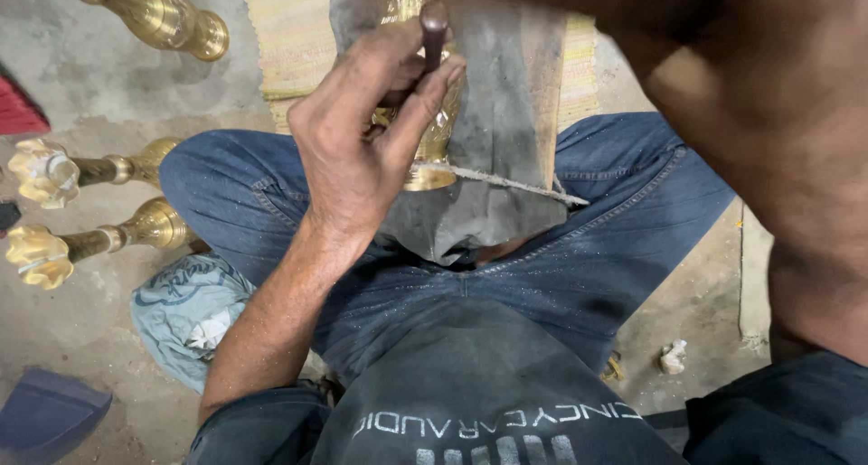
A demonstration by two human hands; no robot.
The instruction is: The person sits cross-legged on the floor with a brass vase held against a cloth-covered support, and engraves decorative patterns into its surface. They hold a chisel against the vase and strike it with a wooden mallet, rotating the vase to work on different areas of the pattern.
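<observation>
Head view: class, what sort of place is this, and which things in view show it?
Probably a floor-level metalworking workshop: finished brass pieces lie on the bare concrete floor, and the left hand grips a dark-handled tool against a brass piece on a grey cloth.

Three brass lamp stands lie on the concrete floor (81,76) left of the blue jeans (235,194): one (163,13) at the top, two flower-tipped ones (90,169) (99,239) lower. A crumpled blue cloth (185,311) sits just below the jeans' left knee, a striped woven mat (289,36) above it.
</observation>
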